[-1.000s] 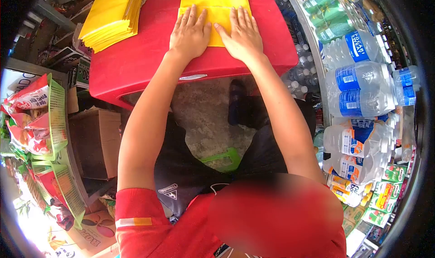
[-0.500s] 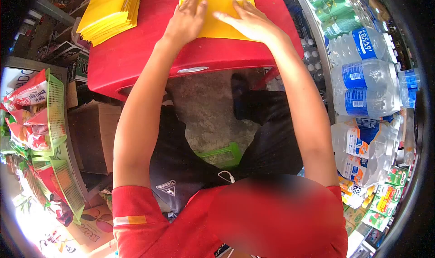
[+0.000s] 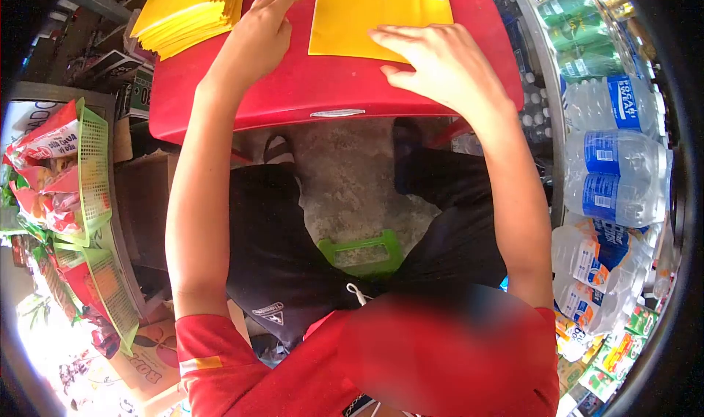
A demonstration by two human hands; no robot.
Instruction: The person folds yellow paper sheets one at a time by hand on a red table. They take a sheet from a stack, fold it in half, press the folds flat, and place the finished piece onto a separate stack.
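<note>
A flat yellow folded sheet (image 3: 352, 25), with a pale crease line across it, lies on the red table (image 3: 301, 94). My right hand (image 3: 440, 61) is over the sheet's right lower part, fingers stretched out and the fingertips right at its surface. Left of the sheet, my left hand (image 3: 260, 39) hovers over the table, empty, its fingers extended to the right. Beside it is a thick stack of similar yellow folded pieces (image 3: 191, 14) at the table's upper left. The far end of the sheet runs out of view.
Packs of bottled drinks (image 3: 612, 171) line the right side, with green bottles (image 3: 579, 32) farther up. On the left, green baskets (image 3: 94, 175) hold snack packets. A low green plastic stool (image 3: 363, 252) is on the floor between my legs.
My left hand has left the yellow sheet and moved left toward the stack. My right hand has drawn back toward the sheet's near right corner. The whole view has shifted slightly.
</note>
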